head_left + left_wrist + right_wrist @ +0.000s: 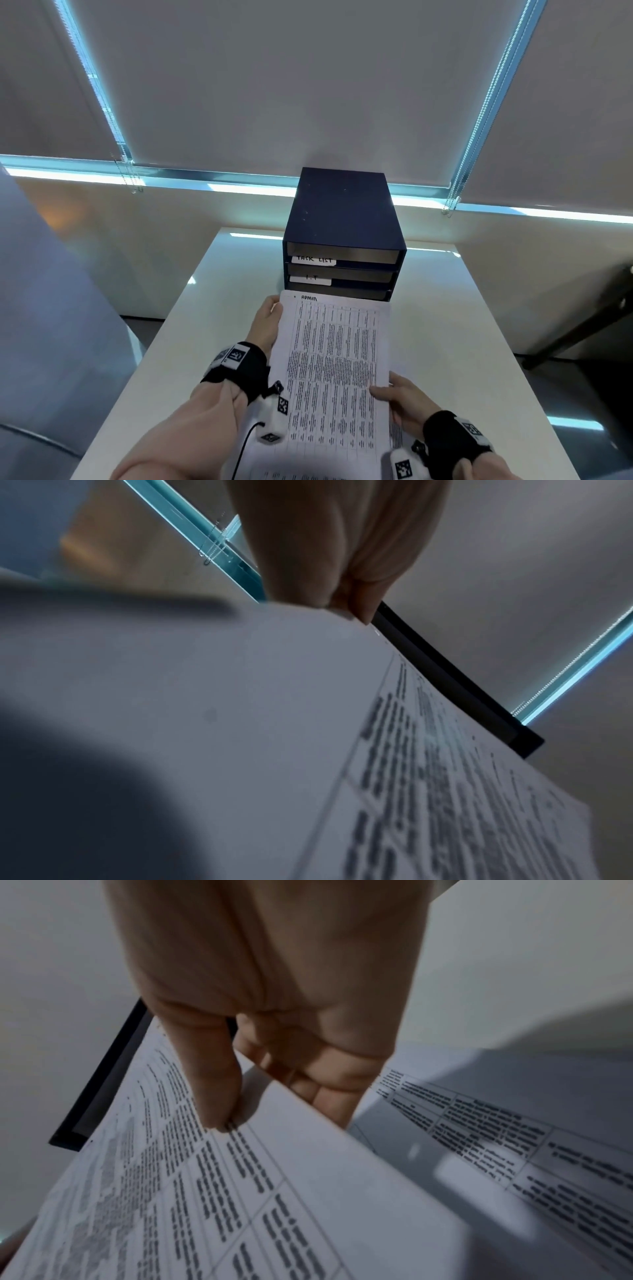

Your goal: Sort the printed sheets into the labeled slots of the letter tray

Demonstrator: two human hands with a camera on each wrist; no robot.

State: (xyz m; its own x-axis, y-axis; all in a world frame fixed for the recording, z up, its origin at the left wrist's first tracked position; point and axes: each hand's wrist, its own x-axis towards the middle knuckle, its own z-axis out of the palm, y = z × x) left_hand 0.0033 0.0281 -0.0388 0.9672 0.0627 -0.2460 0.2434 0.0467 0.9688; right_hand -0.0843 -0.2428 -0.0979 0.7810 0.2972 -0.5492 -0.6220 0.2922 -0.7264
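- Because its heading reads ADMIN, the printed sheet (334,370) is held flat before the letter tray (342,219) at twelve o'clock, aimed at the lowest slot.
- Its far-left edge is pinched by the left hand (269,325), its near-right edge by the right hand (400,397), so sagging is limited.

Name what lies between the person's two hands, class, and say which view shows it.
The printed sheet marked ADMIN spans the gap: the left hand grips its far left edge, the right hand pinches its near right edge. The head view shows this.
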